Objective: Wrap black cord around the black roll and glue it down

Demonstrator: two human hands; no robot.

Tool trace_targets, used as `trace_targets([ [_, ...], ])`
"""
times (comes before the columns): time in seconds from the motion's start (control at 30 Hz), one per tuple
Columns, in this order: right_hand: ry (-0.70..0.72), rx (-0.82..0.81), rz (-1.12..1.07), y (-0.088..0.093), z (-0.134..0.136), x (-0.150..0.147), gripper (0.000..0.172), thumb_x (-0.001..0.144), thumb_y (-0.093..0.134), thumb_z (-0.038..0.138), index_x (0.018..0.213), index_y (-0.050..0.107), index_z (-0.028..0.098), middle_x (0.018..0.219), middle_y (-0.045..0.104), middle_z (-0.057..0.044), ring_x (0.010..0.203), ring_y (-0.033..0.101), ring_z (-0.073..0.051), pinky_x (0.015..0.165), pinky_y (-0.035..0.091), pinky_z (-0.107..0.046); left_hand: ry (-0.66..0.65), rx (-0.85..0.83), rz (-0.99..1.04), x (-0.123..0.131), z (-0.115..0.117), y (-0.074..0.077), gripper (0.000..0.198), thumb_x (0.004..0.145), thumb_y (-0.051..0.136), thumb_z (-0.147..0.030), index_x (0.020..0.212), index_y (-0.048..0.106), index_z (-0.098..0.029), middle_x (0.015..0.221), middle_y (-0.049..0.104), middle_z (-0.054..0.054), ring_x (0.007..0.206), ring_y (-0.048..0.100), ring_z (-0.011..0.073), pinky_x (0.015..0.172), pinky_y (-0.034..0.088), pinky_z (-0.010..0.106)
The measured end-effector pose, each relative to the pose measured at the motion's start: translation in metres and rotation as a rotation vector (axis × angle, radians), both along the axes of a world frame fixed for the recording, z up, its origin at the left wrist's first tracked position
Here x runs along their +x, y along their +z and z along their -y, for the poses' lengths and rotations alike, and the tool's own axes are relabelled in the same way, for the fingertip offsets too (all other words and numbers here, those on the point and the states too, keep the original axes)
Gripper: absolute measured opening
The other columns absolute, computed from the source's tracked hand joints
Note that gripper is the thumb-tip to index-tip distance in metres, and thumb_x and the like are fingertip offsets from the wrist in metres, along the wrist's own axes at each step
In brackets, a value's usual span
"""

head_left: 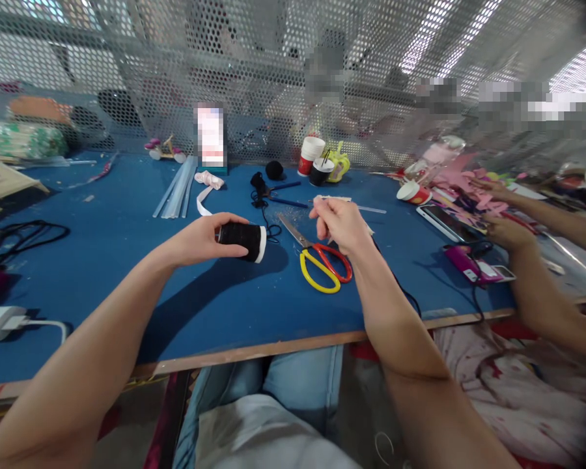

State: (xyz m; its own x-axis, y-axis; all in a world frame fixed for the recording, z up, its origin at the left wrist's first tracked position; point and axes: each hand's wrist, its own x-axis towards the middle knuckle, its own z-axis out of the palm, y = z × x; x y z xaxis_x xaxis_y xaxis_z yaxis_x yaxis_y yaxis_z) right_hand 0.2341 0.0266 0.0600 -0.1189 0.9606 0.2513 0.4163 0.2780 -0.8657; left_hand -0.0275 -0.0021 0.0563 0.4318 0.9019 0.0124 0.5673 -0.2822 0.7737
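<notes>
My left hand (pixel 199 238) is wrapped round a spool of black thread (pixel 241 241), held on its side above the blue table with its white end facing right. To the right, my right hand (pixel 340 223) is closed in a pinch; anything between its fingertips is too fine to make out. Just below and left of that hand lie scissors (pixel 306 245) with one yellow and one red handle, blades pointing away. Behind the spool are blue-handled pliers (pixel 288 185) and a tangle of black cord (pixel 258 189).
Clear glue sticks (pixel 178 192), a pink-white ribbon (pixel 209 182) and an upright phone (pixel 211 137) are at the back. Paper cups (pixel 311 155) stand by the mesh screen. A charger (pixel 0 324) lies left; a co-worker's hands (pixel 505 231) are at the right.
</notes>
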Motion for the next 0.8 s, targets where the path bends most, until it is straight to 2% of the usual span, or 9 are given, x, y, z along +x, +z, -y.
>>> trace_targets([
  [0.07, 0.123, -0.078, 0.131, 0.012, 0.015, 0.002, 0.038, 0.083, 0.044, 0.047, 0.061, 0.051, 0.017, 0.036, 0.046, 0.003, 0.046, 0.056, -0.010, 0.051, 0.045, -0.022, 0.016, 0.006, -0.009, 0.000, 0.000, 0.000, 0.058, 0.065, 0.065, -0.046, 0.114, 0.052, -0.018, 0.090, 0.062, 0.004, 0.074, 0.057, 0.0163, 0.062, 0.045, 0.025],
  [0.13, 0.270, -0.140, 0.326, 0.023, 0.024, 0.008, 0.026, 0.079, 0.053, 0.041, 0.074, 0.057, 0.017, 0.059, 0.064, -0.002, 0.063, 0.062, -0.013, 0.062, 0.047, -0.024, 0.024, 0.012, -0.023, 0.001, 0.000, -0.001, 0.058, 0.065, 0.065, -0.047, 0.114, 0.052, -0.018, 0.089, 0.063, 0.004, 0.073, 0.057, 0.0162, 0.061, 0.045, 0.025],
  [0.17, 0.278, -0.134, 0.406, 0.027, 0.024, 0.014, 0.023, 0.076, 0.057, 0.038, 0.086, 0.059, 0.017, 0.076, 0.068, -0.004, 0.071, 0.063, -0.014, 0.066, 0.048, -0.025, 0.025, 0.012, -0.030, 0.002, 0.000, -0.001, 0.058, 0.065, 0.065, -0.047, 0.114, 0.052, -0.019, 0.089, 0.063, 0.004, 0.073, 0.057, 0.0164, 0.061, 0.044, 0.025],
  [0.2, 0.211, -0.097, 0.466, 0.029, 0.021, 0.021, 0.029, 0.075, 0.059, 0.035, 0.097, 0.058, 0.017, 0.090, 0.068, -0.006, 0.079, 0.063, -0.015, 0.070, 0.048, -0.027, 0.024, 0.010, -0.037, 0.004, 0.001, -0.002, 0.059, 0.064, 0.065, -0.048, 0.114, 0.052, -0.019, 0.090, 0.063, 0.004, 0.073, 0.057, 0.0166, 0.061, 0.044, 0.025],
  [0.23, 0.072, -0.043, 0.516, 0.030, 0.015, 0.030, 0.035, 0.074, 0.058, 0.034, 0.104, 0.056, 0.016, 0.099, 0.066, -0.009, 0.085, 0.062, -0.017, 0.073, 0.048, -0.028, 0.023, 0.008, -0.045, 0.005, 0.001, -0.003, 0.060, 0.064, 0.065, -0.049, 0.114, 0.052, -0.019, 0.091, 0.063, 0.004, 0.074, 0.058, 0.0170, 0.061, 0.044, 0.026],
  [0.3, -0.268, 0.039, 0.646, 0.026, -0.004, 0.050, 0.036, 0.077, 0.053, 0.033, 0.106, 0.056, 0.011, 0.101, 0.065, -0.014, 0.089, 0.061, -0.022, 0.077, 0.046, -0.032, 0.022, 0.008, -0.061, 0.009, 0.001, -0.008, 0.062, 0.063, 0.065, -0.050, 0.115, 0.052, -0.019, 0.091, 0.064, 0.004, 0.075, 0.058, 0.0180, 0.062, 0.045, 0.026],
  [0.37, -0.408, 0.029, 0.842, 0.018, -0.025, 0.067, 0.035, 0.079, 0.047, 0.030, 0.102, 0.059, 0.008, 0.100, 0.064, -0.018, 0.093, 0.060, -0.028, 0.080, 0.044, -0.037, 0.007, 0.015, -0.067, 0.013, 0.000, -0.013, 0.065, 0.061, 0.066, -0.050, 0.115, 0.053, -0.017, 0.093, 0.064, 0.005, 0.077, 0.059, 0.0195, 0.064, 0.045, 0.028],
  [0.5, -0.348, -0.132, 1.081, -0.001, -0.049, 0.080, 0.031, 0.079, 0.041, 0.024, 0.085, 0.065, 0.005, 0.091, 0.065, -0.023, 0.088, 0.060, -0.031, 0.073, 0.043, -0.037, -0.015, 0.045, -0.062, 0.017, -0.002, -0.023, 0.067, 0.060, 0.067, -0.049, 0.116, 0.052, -0.015, 0.100, 0.063, 0.008, 0.085, 0.059, 0.0223, 0.071, 0.046, 0.031],
  [0.8, -0.356, -0.107, 0.983, -0.015, -0.048, 0.082, 0.030, 0.073, 0.049, 0.028, 0.089, 0.065, 0.009, 0.086, 0.066, -0.015, 0.076, 0.061, -0.024, 0.060, 0.041, -0.029, -0.022, 0.024, -0.020, 0.018, -0.002, -0.027, 0.067, 0.060, 0.068, -0.047, 0.118, 0.050, -0.017, 0.103, 0.062, 0.008, 0.090, 0.059, 0.0235, 0.076, 0.046, 0.034],
])
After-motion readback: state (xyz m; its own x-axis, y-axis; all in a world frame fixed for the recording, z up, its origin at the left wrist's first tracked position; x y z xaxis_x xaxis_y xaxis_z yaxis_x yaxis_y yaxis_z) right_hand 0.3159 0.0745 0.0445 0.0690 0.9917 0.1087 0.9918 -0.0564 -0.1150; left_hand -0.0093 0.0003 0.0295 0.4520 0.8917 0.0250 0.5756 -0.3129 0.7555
